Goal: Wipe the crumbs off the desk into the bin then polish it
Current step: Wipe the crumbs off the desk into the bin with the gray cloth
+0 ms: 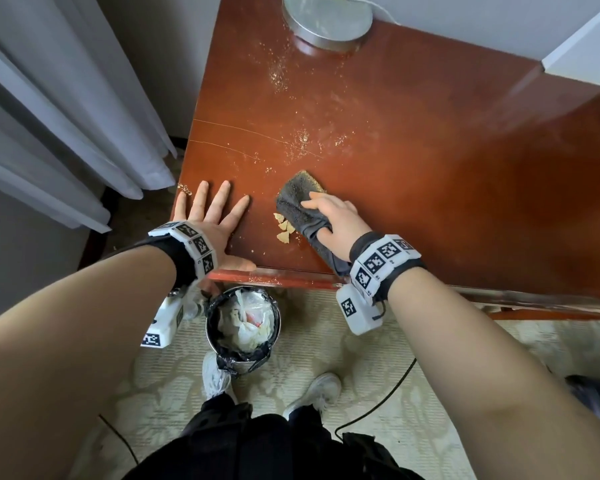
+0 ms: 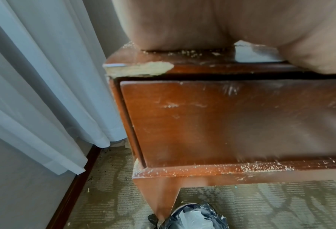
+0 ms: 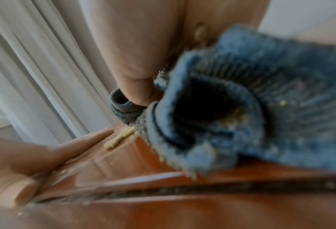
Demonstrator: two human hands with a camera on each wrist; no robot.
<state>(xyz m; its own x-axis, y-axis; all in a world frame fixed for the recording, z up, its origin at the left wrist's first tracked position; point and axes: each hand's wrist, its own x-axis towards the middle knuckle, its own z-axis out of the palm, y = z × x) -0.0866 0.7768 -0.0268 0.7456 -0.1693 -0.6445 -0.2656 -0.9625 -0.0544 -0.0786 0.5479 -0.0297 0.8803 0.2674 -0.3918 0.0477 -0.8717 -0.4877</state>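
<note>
My right hand point(image 1: 329, 216) grips a dark grey cloth point(image 1: 300, 199) and presses it on the red-brown desk point(image 1: 430, 174) near its front edge. The cloth point(image 3: 241, 108) fills the blurred right wrist view. Several pale crumb pieces point(image 1: 284, 228) lie just left of the cloth. Fine crumbs point(image 1: 302, 140) are scattered farther back. My left hand point(image 1: 212, 216) lies flat on the desk's front left corner, fingers spread, holding nothing. Its palm point(image 2: 182, 26) rests on the desk top in the left wrist view. A round bin point(image 1: 243, 323) with a black liner stands on the floor below the front edge.
A round metal lamp base point(image 1: 326, 22) stands at the back of the desk. White curtains point(image 1: 66, 116) hang to the left. Crumbs point(image 1: 184, 188) sit at the left corner and on the drawer ledge point(image 2: 261, 168). A black cable point(image 1: 378, 403) crosses the carpet by my shoes.
</note>
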